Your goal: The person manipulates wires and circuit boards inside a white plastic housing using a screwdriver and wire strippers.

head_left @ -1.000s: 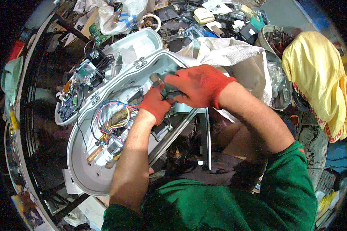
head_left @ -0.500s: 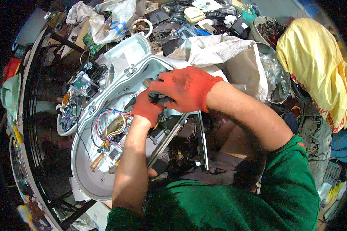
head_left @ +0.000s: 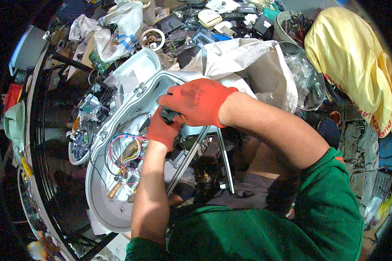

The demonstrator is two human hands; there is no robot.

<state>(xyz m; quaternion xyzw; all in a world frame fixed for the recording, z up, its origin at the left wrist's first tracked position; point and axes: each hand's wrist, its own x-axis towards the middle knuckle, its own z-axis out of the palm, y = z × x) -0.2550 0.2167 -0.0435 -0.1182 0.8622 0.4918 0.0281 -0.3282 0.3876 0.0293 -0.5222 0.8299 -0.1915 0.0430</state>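
My two hands, in orange work gloves, meet above a long grey hinged housing point(head_left: 113, 219) that lies open. My left hand point(head_left: 163, 132) is closed, its fingers around a small dark piece point(head_left: 169, 115) that is mostly hidden. My right hand point(head_left: 200, 102) curls over it from above, fingers bent against the same spot; what it grips I cannot make out. Below and left of the hands, a loop of coloured wires point(head_left: 110, 152) lies in the housing. A screwdriver with a wooden handle point(head_left: 114, 190) rests near it.
The housing's other half point(head_left: 79, 158) holds circuit boards and cables. Metal rails point(head_left: 189, 156) stand beside my left forearm. A white woven sack point(head_left: 248, 58), a bucket of wires point(head_left: 287, 24) and a yellow bag point(head_left: 342, 56) lie beyond. Scrap electronics point(head_left: 213, 19) pile up at the back.
My hands stay together and sit slightly lower in the view, with the right hand shifted a little left. The whole view has shifted slightly.
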